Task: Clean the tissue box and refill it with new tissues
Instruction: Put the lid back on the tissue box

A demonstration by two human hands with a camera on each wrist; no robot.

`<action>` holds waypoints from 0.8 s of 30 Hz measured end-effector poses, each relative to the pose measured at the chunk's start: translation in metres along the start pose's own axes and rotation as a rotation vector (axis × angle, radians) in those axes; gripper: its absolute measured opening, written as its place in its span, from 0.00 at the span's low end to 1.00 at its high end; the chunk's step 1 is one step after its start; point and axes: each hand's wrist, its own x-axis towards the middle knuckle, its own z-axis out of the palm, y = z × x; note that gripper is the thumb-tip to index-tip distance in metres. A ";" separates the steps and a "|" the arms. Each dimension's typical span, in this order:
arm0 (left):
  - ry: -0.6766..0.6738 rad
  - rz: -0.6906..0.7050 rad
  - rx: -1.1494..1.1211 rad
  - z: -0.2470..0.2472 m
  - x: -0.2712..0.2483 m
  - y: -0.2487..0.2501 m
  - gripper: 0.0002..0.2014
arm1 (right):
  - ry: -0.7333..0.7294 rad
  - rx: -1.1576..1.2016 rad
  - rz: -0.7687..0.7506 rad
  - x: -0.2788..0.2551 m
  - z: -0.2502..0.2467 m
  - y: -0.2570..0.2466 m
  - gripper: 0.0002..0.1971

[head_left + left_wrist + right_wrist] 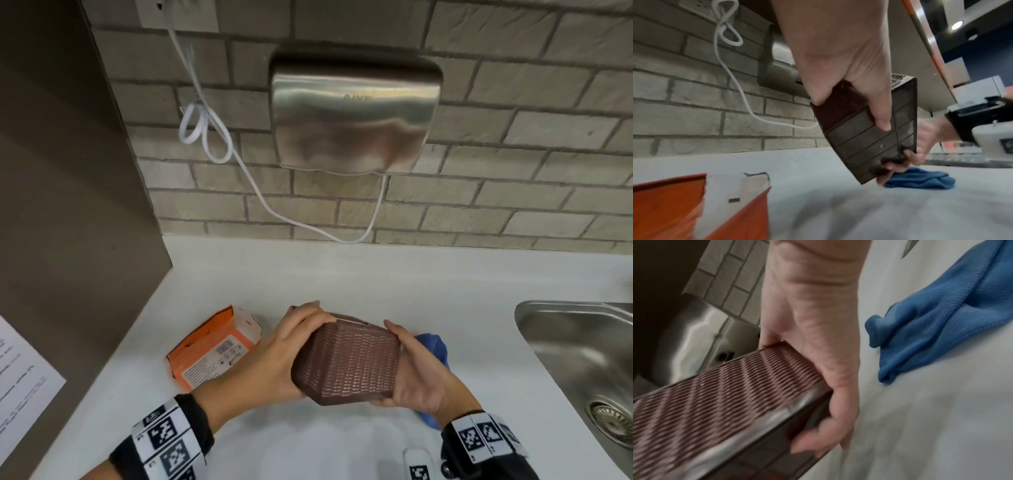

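Note:
A brown woven-pattern tissue box (pixel 349 363) is held tilted above the white counter, gripped by both hands. My left hand (pixel 284 346) clasps its left end, fingers over the top and thumb under it. My right hand (pixel 411 370) clasps the right end. The left wrist view shows the box's dark gridded underside (pixel 869 134) with my left fingers (pixel 881 120) across it. In the right wrist view the ribbed side (pixel 721 399) fills the lower left, my right fingers (pixel 818 439) curled under its edge. An orange pack of new tissues (pixel 212 349), torn open at one end, lies on the counter to the left.
A blue cloth (pixel 433 346) lies crumpled on the counter (pixel 376 284) behind my right hand. A steel sink (pixel 579 356) is at the right. A metal hand dryer (pixel 352 113) with a white cable (pixel 219 137) hangs on the brick wall. A dark panel closes off the left.

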 end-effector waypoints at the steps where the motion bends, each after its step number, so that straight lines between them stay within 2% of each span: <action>1: 0.000 -0.003 0.018 -0.001 -0.001 -0.004 0.47 | 0.004 -0.011 -0.038 -0.002 0.003 -0.001 0.27; 2: 0.003 -0.033 0.021 -0.001 -0.001 -0.008 0.50 | 0.008 -0.004 -0.092 -0.003 0.007 -0.001 0.24; 4: -0.038 -0.180 -0.031 -0.003 -0.001 -0.016 0.62 | 0.001 0.051 -0.212 -0.002 0.013 -0.002 0.20; 6: -0.130 -0.328 -0.142 -0.008 0.001 -0.022 0.72 | -0.033 0.068 -0.314 0.000 0.018 -0.001 0.22; 7: -0.153 -0.364 -0.213 -0.009 0.001 -0.025 0.73 | -0.049 0.045 -0.353 0.001 0.021 0.000 0.23; 8: -0.164 -0.394 -0.299 -0.010 0.001 -0.028 0.72 | -0.064 0.011 -0.390 0.002 0.023 0.002 0.23; 10: -0.146 -0.444 -0.488 -0.008 -0.001 -0.028 0.61 | -0.093 -0.066 -0.457 0.006 0.027 0.010 0.22; 12: -0.100 -0.484 -0.562 0.001 -0.008 -0.030 0.48 | -0.124 -0.104 -0.496 0.012 0.028 0.023 0.21; 13: -0.084 -0.504 -0.562 0.007 -0.013 -0.032 0.46 | -0.125 -0.114 -0.506 0.015 0.028 0.029 0.21; 24: -0.099 -0.566 -0.427 0.027 -0.033 -0.043 0.41 | -0.008 -0.237 -0.531 0.036 0.020 0.065 0.23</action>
